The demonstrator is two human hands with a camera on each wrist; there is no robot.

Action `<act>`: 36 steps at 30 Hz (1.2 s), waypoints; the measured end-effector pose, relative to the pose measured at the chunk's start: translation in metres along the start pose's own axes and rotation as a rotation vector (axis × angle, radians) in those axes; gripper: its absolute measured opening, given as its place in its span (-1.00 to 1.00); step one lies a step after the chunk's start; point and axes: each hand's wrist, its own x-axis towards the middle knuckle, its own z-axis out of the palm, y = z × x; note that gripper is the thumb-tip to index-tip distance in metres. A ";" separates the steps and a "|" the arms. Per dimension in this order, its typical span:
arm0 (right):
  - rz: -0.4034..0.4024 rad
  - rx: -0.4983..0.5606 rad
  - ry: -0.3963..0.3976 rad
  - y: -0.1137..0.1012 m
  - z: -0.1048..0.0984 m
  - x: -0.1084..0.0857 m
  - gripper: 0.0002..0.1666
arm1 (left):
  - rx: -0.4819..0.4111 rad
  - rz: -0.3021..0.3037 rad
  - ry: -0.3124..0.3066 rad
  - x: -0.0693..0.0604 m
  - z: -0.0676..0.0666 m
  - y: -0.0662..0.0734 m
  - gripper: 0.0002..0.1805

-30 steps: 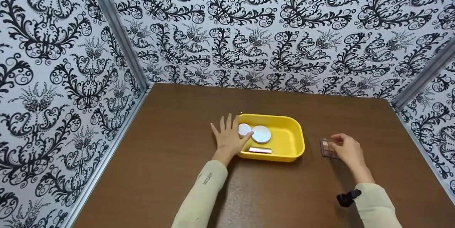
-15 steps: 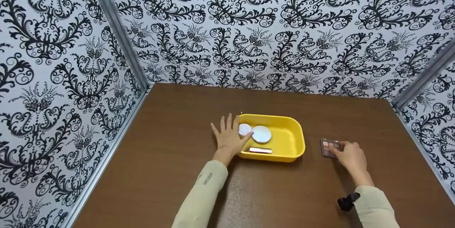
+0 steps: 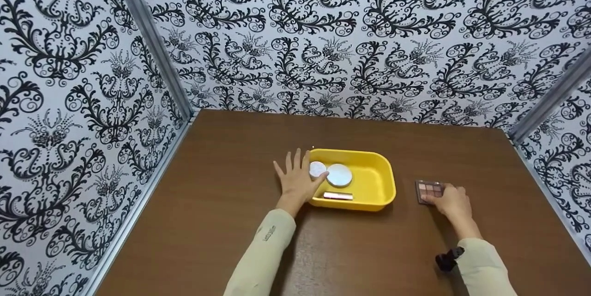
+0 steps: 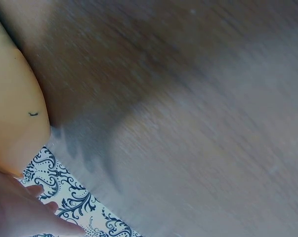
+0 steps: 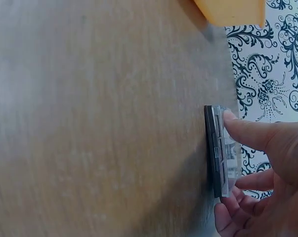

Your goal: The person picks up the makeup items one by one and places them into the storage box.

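Note:
In the head view, my left hand (image 3: 296, 181) lies with its fingers spread over the left end of a yellow plastic tray (image 3: 387, 184). Its thumb reaches inside, beside a round white disc (image 3: 339, 175); a smaller white disc (image 3: 317, 169) is partly behind the hand. A shiny lipstick-like tube (image 3: 338, 196) lies along the tray's near side. To the right, my right hand (image 3: 453, 202) grips a clear-lidded eyeshadow palette (image 3: 429, 189) with several brownish pans. In the right wrist view, the thumb (image 5: 250, 132) is at one end of the palette (image 5: 218, 150), the fingers at the other.
A brown wooden table (image 3: 221, 185) lies under everything. Black-and-white patterned walls (image 3: 323, 56) enclose it at the back and sides, with metal posts (image 3: 150, 37) at the corners. A dark device (image 3: 448, 259) is strapped to the right wrist.
My right hand has lowered onto the palette's right and near edges, its thumb sliding to the near left corner. The left hand and tray stay put.

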 end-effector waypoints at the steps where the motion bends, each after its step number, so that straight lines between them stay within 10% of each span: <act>1: 0.005 0.007 -0.009 0.000 -0.001 0.001 0.03 | -0.001 0.000 -0.002 0.000 0.000 0.000 0.01; 22: -0.012 0.174 0.108 -0.002 0.004 0.003 -0.28 | -0.011 0.005 0.004 0.001 0.002 -0.001 0.00; 36: 0.043 0.640 0.111 -0.004 -0.004 -0.002 -0.49 | -0.011 0.006 0.013 0.001 0.002 -0.001 0.00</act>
